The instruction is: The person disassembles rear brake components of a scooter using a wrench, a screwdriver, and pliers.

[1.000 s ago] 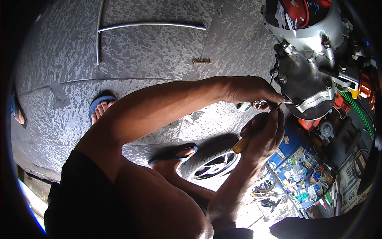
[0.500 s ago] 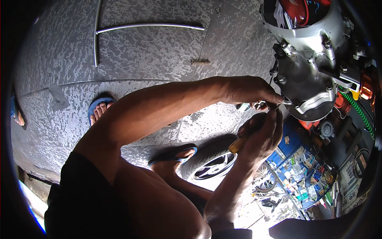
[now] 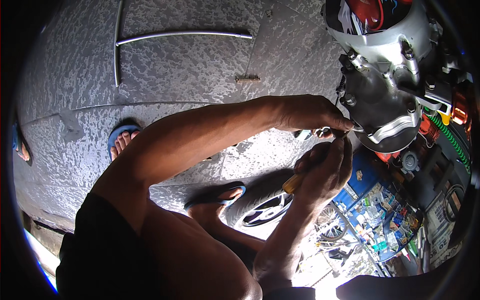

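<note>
While the right hand (image 3: 328, 170) grips a yellow handle (image 3: 290, 185), the left hand (image 3: 315, 114) is against the housing (image 3: 377, 112) (can't tell if pinching). Spring (image 3: 248, 79) on floor (image 3: 185, 65).

Floor (image 3: 245, 162) lit in harsh patches!
White is burnt out below, the right hand (image 3: 327, 167) is shadowed, rim lines are bent.

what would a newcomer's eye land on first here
Probably the bulky silver and dark metal casing at upper right, with the left hand at its lower left edge and, just below, the right hand gripping a yellow-handled tool. Next might come the bright green coil near the right rim, then the silver T-shaped bar on the floor at upper left.
</note>
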Available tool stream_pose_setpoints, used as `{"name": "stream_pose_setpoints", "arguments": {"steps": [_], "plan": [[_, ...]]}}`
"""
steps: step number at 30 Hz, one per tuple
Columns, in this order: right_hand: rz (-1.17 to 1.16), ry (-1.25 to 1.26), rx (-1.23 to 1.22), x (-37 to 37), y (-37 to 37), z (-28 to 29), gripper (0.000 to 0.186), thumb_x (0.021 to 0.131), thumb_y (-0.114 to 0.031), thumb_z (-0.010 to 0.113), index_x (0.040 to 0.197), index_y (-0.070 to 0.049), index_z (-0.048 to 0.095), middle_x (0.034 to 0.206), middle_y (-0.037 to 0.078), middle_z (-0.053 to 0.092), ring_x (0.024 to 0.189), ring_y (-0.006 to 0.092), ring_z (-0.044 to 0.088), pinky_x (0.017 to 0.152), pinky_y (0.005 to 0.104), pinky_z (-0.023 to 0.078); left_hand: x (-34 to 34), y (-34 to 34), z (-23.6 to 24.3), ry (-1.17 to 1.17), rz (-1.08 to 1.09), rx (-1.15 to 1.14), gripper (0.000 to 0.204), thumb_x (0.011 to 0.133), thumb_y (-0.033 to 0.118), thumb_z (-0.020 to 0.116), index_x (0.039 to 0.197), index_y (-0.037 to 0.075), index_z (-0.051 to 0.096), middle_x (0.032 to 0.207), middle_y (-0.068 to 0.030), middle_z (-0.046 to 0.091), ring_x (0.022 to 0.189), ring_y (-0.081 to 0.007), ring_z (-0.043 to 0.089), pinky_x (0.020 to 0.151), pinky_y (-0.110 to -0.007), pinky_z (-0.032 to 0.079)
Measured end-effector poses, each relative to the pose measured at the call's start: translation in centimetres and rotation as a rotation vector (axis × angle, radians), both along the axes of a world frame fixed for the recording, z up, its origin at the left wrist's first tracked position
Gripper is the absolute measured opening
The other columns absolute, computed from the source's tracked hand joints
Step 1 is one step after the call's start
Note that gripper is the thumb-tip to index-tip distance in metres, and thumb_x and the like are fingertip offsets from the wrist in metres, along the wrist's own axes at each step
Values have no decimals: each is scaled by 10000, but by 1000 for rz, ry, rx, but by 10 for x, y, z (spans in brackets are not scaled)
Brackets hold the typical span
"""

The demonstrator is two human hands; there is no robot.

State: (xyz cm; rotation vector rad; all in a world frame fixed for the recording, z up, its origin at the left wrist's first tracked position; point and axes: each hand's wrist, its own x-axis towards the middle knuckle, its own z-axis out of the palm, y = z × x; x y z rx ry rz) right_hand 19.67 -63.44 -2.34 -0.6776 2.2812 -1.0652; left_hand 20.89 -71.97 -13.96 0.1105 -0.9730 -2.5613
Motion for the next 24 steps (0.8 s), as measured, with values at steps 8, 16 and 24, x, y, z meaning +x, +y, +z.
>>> {"name": "stream_pose_setpoints", "arguments": {"steps": [8, 16, 24], "plan": [[-26, 27, -4, 2, 0, -5, 275, 1001, -283, 430, 982, -59, 589, 585, 13, 464, 359, 82, 440, 324, 219, 338, 1, 4, -1, 41, -12, 82, 349, 931, 390, 632, 893, 49, 692, 757, -1, 609, 701, -87, 507, 663, -260, 424], [-41, 33, -6, 2, 0, -5, 286, 1001, -286, 436, 984, -54, 602, 564, 10, 453, 351, 83, 436, 316, 223, 330, 4, 4, 1, -4, -12, 77, 352, 933, 382, 633, 899, 37, 693, 780, -16, 628, 707, -92, 509, 674, -271, 429], [9, 8, -34, -2, -2, -4, 291, 1003, -270, 427, 1011, -43, 608, 559, 9, 450, 344, 81, 425, 316, 223, 329, 4, 2, 2, -25, -16, 54, 383, 929, 411, 630, 911, 34, 696, 786, -18, 629, 720, -92, 510, 694, -277, 428]]}}
